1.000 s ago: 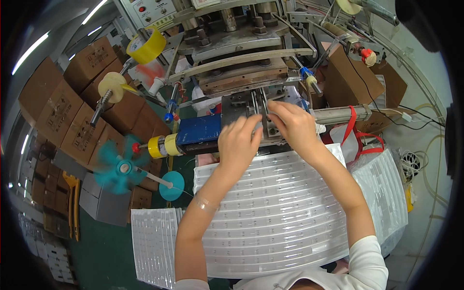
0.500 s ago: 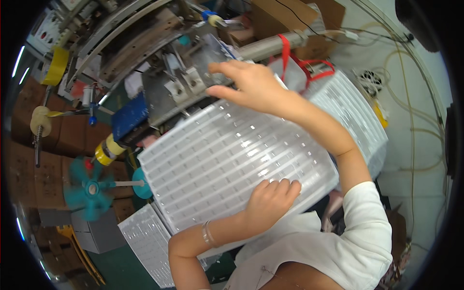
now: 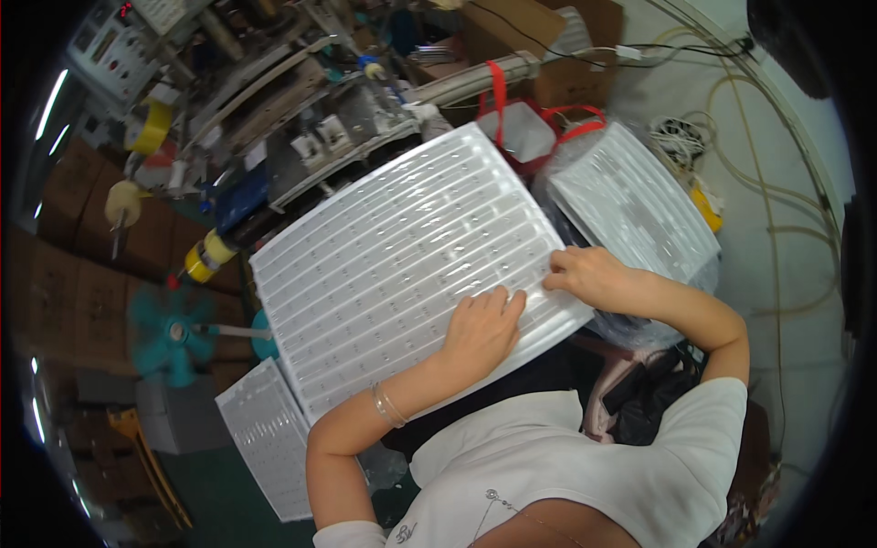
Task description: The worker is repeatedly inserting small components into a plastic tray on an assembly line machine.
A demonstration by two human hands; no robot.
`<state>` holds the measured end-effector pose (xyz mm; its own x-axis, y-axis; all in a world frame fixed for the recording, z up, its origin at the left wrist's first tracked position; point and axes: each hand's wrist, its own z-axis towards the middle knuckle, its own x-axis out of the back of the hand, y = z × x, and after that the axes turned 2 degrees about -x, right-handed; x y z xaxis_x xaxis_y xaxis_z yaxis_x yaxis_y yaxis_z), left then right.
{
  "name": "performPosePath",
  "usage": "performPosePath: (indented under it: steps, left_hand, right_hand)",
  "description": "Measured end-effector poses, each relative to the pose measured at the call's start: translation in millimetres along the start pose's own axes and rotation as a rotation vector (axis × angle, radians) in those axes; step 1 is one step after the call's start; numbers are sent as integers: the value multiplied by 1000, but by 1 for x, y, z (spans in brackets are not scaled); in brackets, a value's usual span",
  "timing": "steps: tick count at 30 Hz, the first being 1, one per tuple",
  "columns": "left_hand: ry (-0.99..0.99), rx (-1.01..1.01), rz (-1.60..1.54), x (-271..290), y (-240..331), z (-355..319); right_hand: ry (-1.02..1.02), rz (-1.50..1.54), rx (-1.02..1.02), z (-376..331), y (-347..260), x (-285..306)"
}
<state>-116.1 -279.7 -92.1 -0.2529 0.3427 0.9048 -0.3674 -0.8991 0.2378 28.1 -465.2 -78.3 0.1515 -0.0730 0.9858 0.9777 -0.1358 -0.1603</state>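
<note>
A large white ribbed plastic tray lies tilted in front of me, its rows of slots dotted with small shiny parts. My left hand rests over its near right part with the fingers curled down. At the tray's right edge, my right hand has its thumb and fingers bent together against the ribs. Whatever either hand may pinch is too small or hidden to make out. Two bangles circle my left wrist.
Beyond the tray stands a metal bench machine. A teal fan is at the left, above a smaller white tray. On the right are a plastic-wrapped stack of trays and a red-handled bag. Hoses run along the floor.
My right hand has come from above the tray's far side, near the machine, back to its right edge, and its fingers have closed. My left hand has shifted slightly up and left.
</note>
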Motion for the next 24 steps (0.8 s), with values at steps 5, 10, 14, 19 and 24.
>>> performPosePath:
  steps: [5, 10, 14, 19, 24]
  left_hand:
    - [87, 34, -174, -14, 2, 15]
    - [100, -110, -85, -37, 3, 25]
    - [18, -134, 61, -41, -1, 27]
    - [-105, -145, 25, -35, -5, 21]
    - [120, 105, -180, 34, -68, 13]
  right_hand:
    - [-20, 249, -86, 4, 4, 17]
    - [64, 373, -170, 19, 17, 48]
    - [239, 429, -272, 41, 21, 65]
    - [415, 546, -277, 72, 37, 67]
    - [603, 657, -221, 124, 36, 64]
